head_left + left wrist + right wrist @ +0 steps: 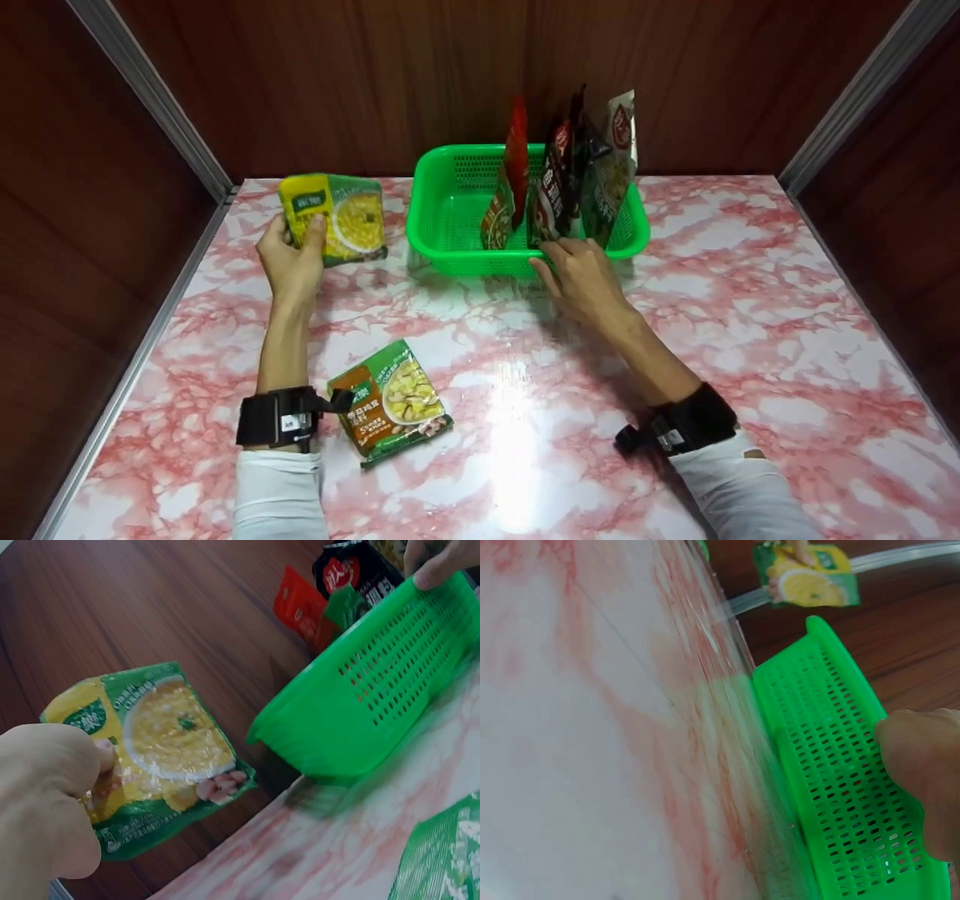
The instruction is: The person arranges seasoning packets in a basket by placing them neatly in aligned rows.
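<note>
The left hand (pixel 292 259) pinches a yellow packet (pixel 356 217) at ten o'clock in the head view; at one o'clock, the right hand (pixel 583 277) grips the rim of a green basket (pixel 465 264) holding standing pouches (pixel 551 199).

the counter (pixel 765 315) has a glossy top, marbled red and white. the green basket (pixel 480 262) stands upright along its far edge. nearer the person and left of the basket, a brown-and-green packet (pixel 390 405) lies flat, picture side up, well apart from it. a bright streak of glare crosses the surface in front of the basket.
</note>
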The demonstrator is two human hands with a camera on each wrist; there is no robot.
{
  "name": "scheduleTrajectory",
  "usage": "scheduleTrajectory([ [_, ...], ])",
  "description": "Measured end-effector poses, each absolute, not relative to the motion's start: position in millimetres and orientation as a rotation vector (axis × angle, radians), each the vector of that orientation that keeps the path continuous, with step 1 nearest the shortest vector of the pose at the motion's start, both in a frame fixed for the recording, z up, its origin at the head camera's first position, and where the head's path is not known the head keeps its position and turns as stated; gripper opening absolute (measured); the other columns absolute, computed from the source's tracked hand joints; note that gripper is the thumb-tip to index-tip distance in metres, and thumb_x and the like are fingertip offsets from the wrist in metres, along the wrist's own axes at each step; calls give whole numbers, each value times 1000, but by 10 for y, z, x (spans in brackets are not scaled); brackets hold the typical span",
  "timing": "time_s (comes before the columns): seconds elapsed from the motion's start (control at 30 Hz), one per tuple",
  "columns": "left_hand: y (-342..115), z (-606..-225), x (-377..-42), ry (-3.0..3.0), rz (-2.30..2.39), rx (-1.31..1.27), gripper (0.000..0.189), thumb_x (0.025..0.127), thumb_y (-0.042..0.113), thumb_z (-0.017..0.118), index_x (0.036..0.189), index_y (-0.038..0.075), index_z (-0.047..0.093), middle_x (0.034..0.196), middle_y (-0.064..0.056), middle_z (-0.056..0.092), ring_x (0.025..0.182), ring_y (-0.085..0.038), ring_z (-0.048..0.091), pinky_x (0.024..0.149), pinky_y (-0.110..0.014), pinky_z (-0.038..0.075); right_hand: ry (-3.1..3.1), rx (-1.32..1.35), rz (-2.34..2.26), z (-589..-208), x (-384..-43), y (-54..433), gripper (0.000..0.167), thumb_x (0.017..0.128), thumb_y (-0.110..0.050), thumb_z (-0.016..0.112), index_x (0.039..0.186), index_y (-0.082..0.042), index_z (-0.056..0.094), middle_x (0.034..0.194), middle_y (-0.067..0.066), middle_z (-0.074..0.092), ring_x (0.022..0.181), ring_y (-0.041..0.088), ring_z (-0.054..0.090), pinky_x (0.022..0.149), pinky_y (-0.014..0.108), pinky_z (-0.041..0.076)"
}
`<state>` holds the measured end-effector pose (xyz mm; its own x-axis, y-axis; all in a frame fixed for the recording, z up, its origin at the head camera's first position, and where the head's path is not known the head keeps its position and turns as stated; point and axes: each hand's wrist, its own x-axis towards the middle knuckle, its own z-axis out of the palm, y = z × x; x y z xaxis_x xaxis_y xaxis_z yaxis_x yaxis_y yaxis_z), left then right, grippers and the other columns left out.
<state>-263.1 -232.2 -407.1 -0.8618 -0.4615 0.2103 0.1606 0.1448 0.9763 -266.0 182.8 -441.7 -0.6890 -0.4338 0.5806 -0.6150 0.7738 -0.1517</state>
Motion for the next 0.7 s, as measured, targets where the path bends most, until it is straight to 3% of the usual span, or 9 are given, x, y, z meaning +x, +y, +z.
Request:
scheduleTrajectory([
  [0.13, -2214, -3911, -2562, -1895, -1788, 222, 32, 112, 26, 72, 138, 7, 72, 108, 1, 75, 98, -16, 69, 86, -28, 58, -2450, 777, 464, -4403, -2657, 1824, 37, 116, -30, 67, 123, 4, 79, 113, 26, 82, 102, 45, 80, 90, 60, 61],
  [0.7, -1519, -3617, -2298, -1781, -2018, -137, 27, 111, 10, 72, 135, -2, 72, 111, -2, 82, 96, -16, 79, 90, -33, 70, -2477, 776, 465, -4388, -2641, 1824, 39, 117, -31, 65, 125, 4, 79, 116, 27, 82, 104, 46, 80, 94, 63, 62],
])
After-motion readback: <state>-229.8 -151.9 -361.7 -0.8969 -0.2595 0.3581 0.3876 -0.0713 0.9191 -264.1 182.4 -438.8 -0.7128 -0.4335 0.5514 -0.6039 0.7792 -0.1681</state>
